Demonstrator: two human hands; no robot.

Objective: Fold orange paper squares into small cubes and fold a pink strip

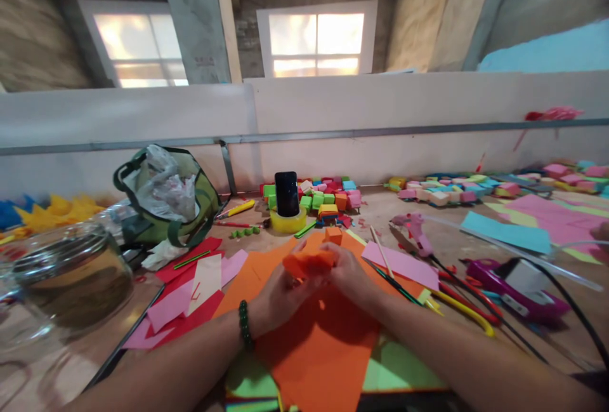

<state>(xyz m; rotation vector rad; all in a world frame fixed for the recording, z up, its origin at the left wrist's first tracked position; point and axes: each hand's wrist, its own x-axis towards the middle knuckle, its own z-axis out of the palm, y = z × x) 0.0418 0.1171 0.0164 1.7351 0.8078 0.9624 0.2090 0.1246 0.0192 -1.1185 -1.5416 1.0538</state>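
Between both hands is a small folded piece of orange paper [309,264], held up over the table. My left hand [288,291], with a dark green bead bracelet [245,323] at the wrist, grips its left and lower side. My right hand [349,272] pinches its right edge. Beneath them lie large orange sheets [318,361] over light green sheets [399,371]. A small orange paper block [333,235] sits just beyond my fingers. Some fingertips are hidden behind the folded paper.
Left are a glass jar [71,279], a green bag [200,190] and pink strips [171,304]. A phone [286,193] stands in a tape roll [288,221] before colourful paper blocks [318,199]. Right are a pink glue gun [416,234], cords and a purple tape dispenser [516,291].
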